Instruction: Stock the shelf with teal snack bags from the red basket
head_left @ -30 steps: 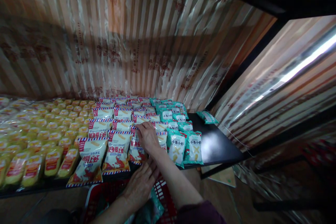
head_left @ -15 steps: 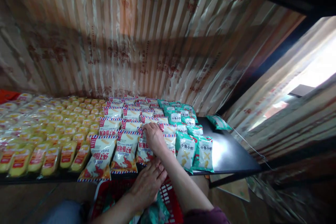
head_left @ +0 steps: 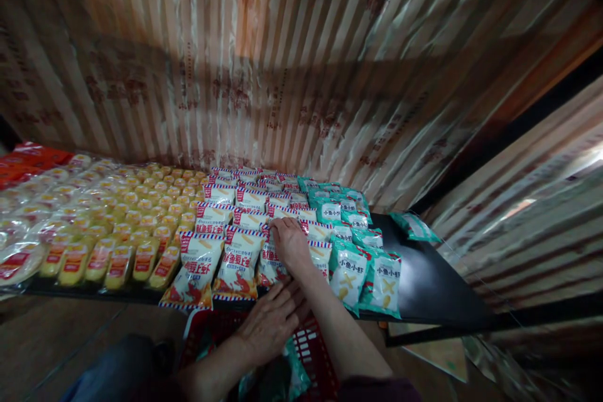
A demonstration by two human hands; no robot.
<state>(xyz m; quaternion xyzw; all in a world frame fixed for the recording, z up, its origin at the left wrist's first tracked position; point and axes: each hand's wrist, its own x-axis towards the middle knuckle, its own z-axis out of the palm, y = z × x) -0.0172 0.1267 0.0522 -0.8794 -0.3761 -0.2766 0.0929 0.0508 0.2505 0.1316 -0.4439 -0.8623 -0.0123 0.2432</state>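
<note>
My right hand (head_left: 289, 242) rests on the upper part of a white snack bag (head_left: 271, 264) with a striped red-and-blue edge, its fingers curled over the bag's top. Below it my left hand (head_left: 268, 320) lies at the shelf's front edge, fingers stretched out toward the bag's lower end. My right forearm crosses over and hides the left fingertips. To the left, similar white bags (head_left: 237, 260) stand leaning in rows. On the right are green snack bags (head_left: 348, 273). Under my hands sits a red basket (head_left: 318, 352) with green bags (head_left: 296, 367) inside.
Yellow wrapped packs (head_left: 120, 264) fill the black shelf (head_left: 438, 289) to the left, with orange packs (head_left: 28, 160) farther off. A lone green bag (head_left: 414, 226) lies near the right back. Corrugated film-covered sheeting (head_left: 259, 75) rises behind; a dark beam (head_left: 509, 144) slants at right.
The view has turned a little to the left, so the shelf's goods appear shifted rightward. My hands keep nearly the same places against the white bags.
</note>
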